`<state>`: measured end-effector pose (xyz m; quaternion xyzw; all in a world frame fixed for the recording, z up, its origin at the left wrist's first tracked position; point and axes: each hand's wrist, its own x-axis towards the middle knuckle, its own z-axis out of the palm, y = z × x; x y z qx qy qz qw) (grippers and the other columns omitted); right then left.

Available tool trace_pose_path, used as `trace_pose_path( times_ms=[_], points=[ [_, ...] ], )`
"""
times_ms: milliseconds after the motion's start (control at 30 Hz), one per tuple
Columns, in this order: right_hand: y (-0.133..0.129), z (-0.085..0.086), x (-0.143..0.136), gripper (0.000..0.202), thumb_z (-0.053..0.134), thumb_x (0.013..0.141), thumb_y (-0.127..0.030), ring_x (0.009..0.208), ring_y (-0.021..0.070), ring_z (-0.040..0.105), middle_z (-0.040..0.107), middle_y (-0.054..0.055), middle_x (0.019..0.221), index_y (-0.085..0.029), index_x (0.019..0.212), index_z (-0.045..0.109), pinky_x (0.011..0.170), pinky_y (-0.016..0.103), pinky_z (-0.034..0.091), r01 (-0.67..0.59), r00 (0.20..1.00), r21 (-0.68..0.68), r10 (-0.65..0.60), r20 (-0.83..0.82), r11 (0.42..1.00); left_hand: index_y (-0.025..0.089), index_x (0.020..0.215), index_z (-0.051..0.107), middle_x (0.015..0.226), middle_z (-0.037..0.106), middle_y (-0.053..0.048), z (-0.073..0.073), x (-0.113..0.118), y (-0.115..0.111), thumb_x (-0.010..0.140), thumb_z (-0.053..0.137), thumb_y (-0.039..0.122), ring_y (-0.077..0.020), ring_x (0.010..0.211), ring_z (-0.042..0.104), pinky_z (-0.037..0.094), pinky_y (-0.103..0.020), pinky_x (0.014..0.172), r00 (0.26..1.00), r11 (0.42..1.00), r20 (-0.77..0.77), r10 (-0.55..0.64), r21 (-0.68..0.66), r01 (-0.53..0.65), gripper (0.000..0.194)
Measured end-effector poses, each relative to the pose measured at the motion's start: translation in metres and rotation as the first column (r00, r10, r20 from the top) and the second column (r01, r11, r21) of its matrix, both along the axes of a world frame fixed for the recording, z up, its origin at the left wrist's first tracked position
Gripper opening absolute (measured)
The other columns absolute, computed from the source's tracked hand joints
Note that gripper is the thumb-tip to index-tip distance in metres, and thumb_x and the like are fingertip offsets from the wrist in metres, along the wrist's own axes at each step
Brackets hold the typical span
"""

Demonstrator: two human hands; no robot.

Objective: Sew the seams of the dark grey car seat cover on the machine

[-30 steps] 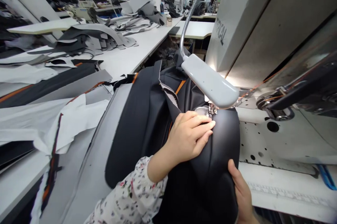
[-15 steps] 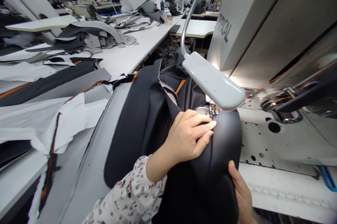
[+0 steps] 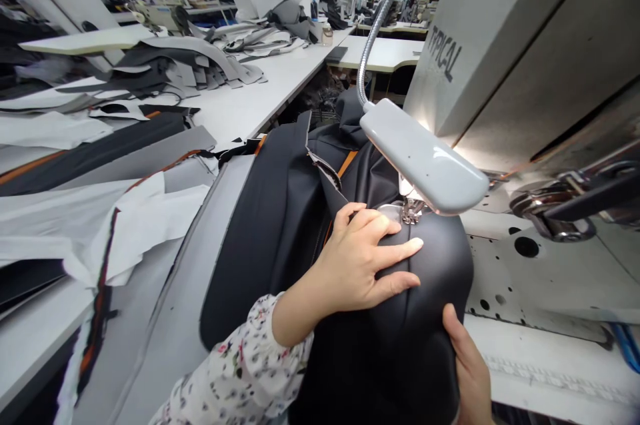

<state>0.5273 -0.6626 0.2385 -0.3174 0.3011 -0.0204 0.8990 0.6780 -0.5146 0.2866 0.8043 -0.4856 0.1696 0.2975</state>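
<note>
A black leather-like cover [image 3: 430,278] with a seam lies under the presser foot [image 3: 411,210] of a sewing machine [image 3: 465,45]. My left hand [image 3: 365,258] rests flat on it, fingers spread across the seam just in front of the foot. Along the cover's right edge, my right hand [image 3: 467,365] grips the material, thumb on top and the other fingers hidden beneath. A grey lamp [image 3: 425,155] on a bendable neck hangs over the foot and hides the needle from view.
Grey and black cut pieces with orange strips [image 3: 30,168] cover the left side. A long white table [image 3: 280,72] carries a pile of grey pieces [image 3: 185,58]. Right of the cover is the machine's metal bed plate [image 3: 545,278], and a blue object [image 3: 625,345] sits at the far right.
My left hand's fingers have spread apart on the cover, having been closer together. The machine and lamp appear shifted slightly right in the view. My right hand keeps its grip on the edge.
</note>
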Motion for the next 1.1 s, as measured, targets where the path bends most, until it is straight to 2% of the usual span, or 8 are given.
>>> trace_pose_path(
  times_ms=[267, 433, 633, 733, 800, 900, 1000, 1100],
  points=[
    [-0.006, 0.006, 0.018, 0.042, 0.078, 0.085, -0.053, 0.128, 0.0337, 0.065, 0.079, 0.012, 0.109, -0.020, 0.110, 0.082, 0.120, 0.051, 0.044, -0.006, 0.994, -0.099, 0.016, 0.104, 0.995, 0.037, 0.133, 0.071, 0.130, 0.064, -0.012, 0.004, 0.007, -0.002, 0.103, 0.038, 0.068, -0.0308, 0.130, 0.051, 0.003, -0.065, 0.123, 1.000, 0.996, -0.031, 0.001, 0.086, 0.001, 0.055],
    [-0.008, 0.007, 0.033, 0.042, 0.087, 0.074, -0.050, 0.120, 0.0351, 0.070, 0.080, 0.012, 0.106, -0.021, 0.103, 0.083, 0.118, 0.052, 0.046, 0.070, 0.997, -0.077, -0.068, 0.039, 0.995, 0.041, 0.135, 0.069, 0.137, 0.060, -0.014, 0.008, 0.014, -0.004, 0.102, 0.046, 0.066, -0.0325, 0.134, 0.050, 0.005, -0.072, 0.122, 0.997, 0.992, -0.078, 0.007, 0.123, 0.002, 0.048],
    [-0.013, 0.007, 0.053, 0.053, 0.091, 0.068, -0.047, 0.113, 0.0349, 0.073, 0.078, 0.012, 0.114, -0.020, 0.112, 0.081, 0.113, 0.051, 0.052, 0.131, 0.991, -0.023, -0.131, -0.022, 0.991, 0.043, 0.138, 0.066, 0.135, 0.060, -0.013, 0.012, 0.020, -0.007, 0.102, 0.049, 0.061, -0.0333, 0.139, 0.046, 0.022, -0.070, 0.120, 0.994, 0.987, -0.107, 0.015, 0.161, 0.003, 0.044],
    [-0.015, 0.006, 0.058, 0.055, 0.092, 0.065, -0.050, 0.108, 0.0331, 0.075, 0.079, 0.010, 0.111, -0.021, 0.110, 0.081, 0.109, 0.049, 0.054, 0.136, 0.990, -0.059, -0.137, -0.017, 0.989, 0.043, 0.139, 0.065, 0.140, 0.055, -0.015, 0.011, 0.023, -0.009, 0.102, 0.051, 0.058, -0.0344, 0.138, 0.047, 0.016, -0.073, 0.121, 0.995, 0.984, -0.101, 0.017, 0.179, 0.001, 0.042],
    [-0.015, 0.006, 0.059, 0.053, 0.087, 0.069, -0.058, 0.102, 0.0315, 0.076, 0.080, 0.009, 0.105, -0.021, 0.106, 0.081, 0.106, 0.048, 0.056, 0.099, 0.995, -0.186, -0.095, 0.035, 0.977, 0.044, 0.139, 0.065, 0.138, 0.055, -0.015, 0.008, 0.025, -0.010, 0.102, 0.054, 0.056, -0.0351, 0.134, 0.049, 0.010, -0.077, 0.120, 0.996, 0.984, -0.087, 0.010, 0.180, 0.006, 0.041],
    [-0.014, 0.005, 0.059, 0.052, 0.077, 0.077, -0.067, 0.094, 0.0299, 0.077, 0.081, 0.009, 0.094, -0.021, 0.099, 0.081, 0.099, 0.047, 0.059, 0.038, 0.995, -0.425, 0.004, 0.096, 0.904, 0.045, 0.137, 0.066, 0.127, 0.059, -0.012, 0.003, 0.029, -0.010, 0.101, 0.056, 0.053, -0.0347, 0.126, 0.053, 0.011, -0.079, 0.118, 0.999, 0.991, -0.043, -0.008, 0.136, 0.013, 0.038],
    [-0.031, -0.003, 0.054, 0.055, 0.066, 0.085, -0.070, 0.096, 0.0297, 0.075, 0.080, 0.012, 0.096, -0.018, 0.097, 0.081, 0.093, 0.046, 0.060, 0.042, 0.994, -0.615, 0.030, 0.107, 0.788, 0.041, 0.130, 0.072, 0.130, 0.063, -0.010, 0.001, 0.035, -0.004, 0.102, 0.055, 0.046, -0.0320, 0.123, 0.056, 0.030, -0.067, 0.117, 0.993, 0.996, -0.099, -0.066, 0.059, 0.072, 0.033],
    [-0.086, -0.022, 0.029, 0.062, 0.053, 0.089, -0.075, 0.101, 0.0296, 0.073, 0.078, 0.014, 0.106, -0.019, 0.091, 0.079, 0.093, 0.047, 0.059, 0.134, 0.991, -0.802, -0.072, 0.114, 0.582, 0.031, 0.113, 0.081, 0.125, 0.071, -0.006, 0.005, 0.049, 0.005, 0.103, 0.053, 0.041, -0.0255, 0.114, 0.065, 0.047, -0.048, 0.112, 0.953, 0.995, -0.288, -0.090, -0.075, 0.071, 0.031]
  ],
)
